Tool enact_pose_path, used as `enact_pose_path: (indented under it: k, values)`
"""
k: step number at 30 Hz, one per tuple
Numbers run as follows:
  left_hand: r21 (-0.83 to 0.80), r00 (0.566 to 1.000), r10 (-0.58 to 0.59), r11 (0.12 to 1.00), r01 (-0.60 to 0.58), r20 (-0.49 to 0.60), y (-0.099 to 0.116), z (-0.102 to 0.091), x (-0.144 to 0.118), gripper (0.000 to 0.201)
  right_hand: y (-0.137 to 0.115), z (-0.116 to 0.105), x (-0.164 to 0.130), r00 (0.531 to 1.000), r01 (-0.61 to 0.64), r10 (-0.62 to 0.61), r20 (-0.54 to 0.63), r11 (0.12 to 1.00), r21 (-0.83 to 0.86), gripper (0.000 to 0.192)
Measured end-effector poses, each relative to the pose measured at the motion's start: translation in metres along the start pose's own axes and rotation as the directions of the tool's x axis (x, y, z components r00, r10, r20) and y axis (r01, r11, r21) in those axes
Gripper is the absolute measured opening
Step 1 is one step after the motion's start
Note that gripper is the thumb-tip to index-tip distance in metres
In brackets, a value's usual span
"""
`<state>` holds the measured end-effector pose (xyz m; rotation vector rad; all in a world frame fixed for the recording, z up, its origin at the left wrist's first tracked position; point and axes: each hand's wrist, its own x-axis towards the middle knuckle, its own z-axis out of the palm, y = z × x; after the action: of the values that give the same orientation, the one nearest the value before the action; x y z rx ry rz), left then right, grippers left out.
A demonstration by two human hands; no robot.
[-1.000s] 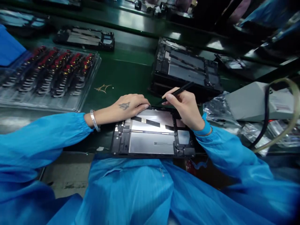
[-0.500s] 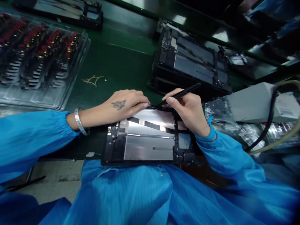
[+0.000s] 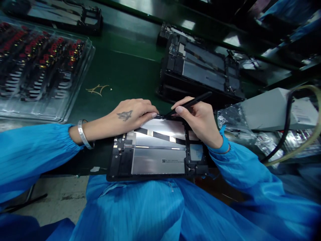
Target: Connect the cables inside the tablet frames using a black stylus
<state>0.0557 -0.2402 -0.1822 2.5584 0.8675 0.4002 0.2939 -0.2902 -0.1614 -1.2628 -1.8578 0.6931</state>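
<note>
- The green work table (image 3: 130, 72) fills the view from its near edge to the back.
- The person's blue sleeves (image 3: 35, 157) come in from both lower corners toward the middle.
- A clear plastic tray (image 3: 75, 83) of small red and black parts lies far left on the table, well apart from the hands.
- A stack of open tablet frames (image 3: 203, 72) sits behind the right hand; a grey box (image 3: 271, 110) with cables lies to its right, on crinkled plastic bags (image 3: 230, 117).
- The open tablet (image 3: 157, 157) lies flat at the table's near edge, just in front of the person, back side up, a dark ribbon strip (image 3: 160, 135) crossing its silver panel.
- The left hand (image 3: 130, 115), a metal bracelet (image 3: 82, 134) on the wrist, rests palm down on the tablet's far left corner, fingers curled and pressed to the top edge.
- The right hand (image 3: 200, 120) is closed on a thin black stick (image 3: 190, 102), gripped like a pen.
- The stick's tip meets the tablet's far edge just beside the left fingertips (image 3: 152, 114).
</note>
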Motion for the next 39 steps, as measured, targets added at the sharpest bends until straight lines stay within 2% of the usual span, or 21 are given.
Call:
enact_pose_path:
  k: [7, 16, 20, 23, 26, 28, 29, 31, 32, 33, 34, 36, 39]
  values:
    - [0.001, 1.000, 0.001, 1.000, -0.001, -0.011, 0.000, 0.001, 0.000, 0.036, 0.002, 0.001, 0.000, 1.000, -0.011, 0.011, 0.000, 1.000, -0.013, 0.029]
    - [0.005, 1.000, 0.003, 1.000, -0.004, 0.007, -0.003, 0.000, -0.002, 0.038, 0.004, 0.002, 0.001, 0.991, -0.111, 0.124, -0.040, 0.965, 0.236, 0.035]
    - [-0.008, 1.000, 0.028, 1.000, -0.028, -0.002, -0.005, 0.001, -0.002, 0.036, 0.005, 0.002, 0.002, 0.993, -0.100, 0.110, -0.036, 0.973, 0.207, 0.033]
    - [0.008, 1.000, 0.009, 1.000, -0.009, -0.012, 0.002, 0.002, -0.004, 0.035, 0.005, 0.001, 0.000, 0.995, -0.079, 0.087, -0.038, 0.981, 0.178, 0.030]
    - [0.085, 0.999, 0.032, 0.996, -0.031, -0.009, 0.007, -0.003, -0.007, 0.037, 0.006, -0.001, -0.004, 0.985, -0.123, 0.143, -0.099, 0.975, 0.184, 0.026]
    - [0.197, 1.000, 0.026, 0.980, -0.028, 0.014, -0.007, -0.017, -0.010, 0.040, 0.010, -0.001, -0.006, 0.965, -0.182, 0.212, -0.154, 0.965, 0.188, 0.025]
    - [0.270, 1.000, -0.014, 0.963, 0.012, 0.008, -0.020, -0.030, -0.013, 0.040, 0.012, -0.001, -0.006, 0.955, -0.201, 0.236, -0.177, 0.960, 0.194, 0.025]
    - [0.392, 0.980, -0.167, 0.899, 0.196, -0.108, -0.055, -0.065, -0.025, 0.038, 0.013, 0.001, -0.004, 0.948, -0.207, 0.249, -0.199, 0.956, 0.208, 0.029]
    - [0.424, 0.945, -0.254, 0.848, 0.319, -0.203, -0.074, -0.084, -0.033, 0.034, 0.012, 0.001, -0.003, 0.946, -0.203, 0.248, -0.207, 0.956, 0.214, 0.032]
    - [0.410, 0.889, -0.338, 0.796, 0.444, -0.308, -0.092, -0.104, -0.041, 0.029, 0.010, 0.001, -0.002, 0.945, -0.200, 0.247, -0.214, 0.955, 0.218, 0.033]
    - [0.401, 0.853, -0.377, 0.764, 0.506, -0.360, -0.109, -0.121, -0.049, 0.026, 0.007, 0.001, -0.002, 0.944, -0.202, 0.249, -0.219, 0.955, 0.218, 0.034]
    - [0.378, 0.827, -0.415, 0.746, 0.548, -0.379, -0.138, -0.143, -0.058, 0.017, 0.002, 0.001, -0.001, 0.941, -0.220, 0.264, -0.212, 0.952, 0.211, 0.033]
    - [0.352, 0.857, -0.410, 0.788, 0.505, -0.310, -0.163, -0.146, -0.057, 0.010, -0.001, 0.000, 0.000, 0.936, -0.244, 0.286, -0.203, 0.947, 0.210, 0.036]
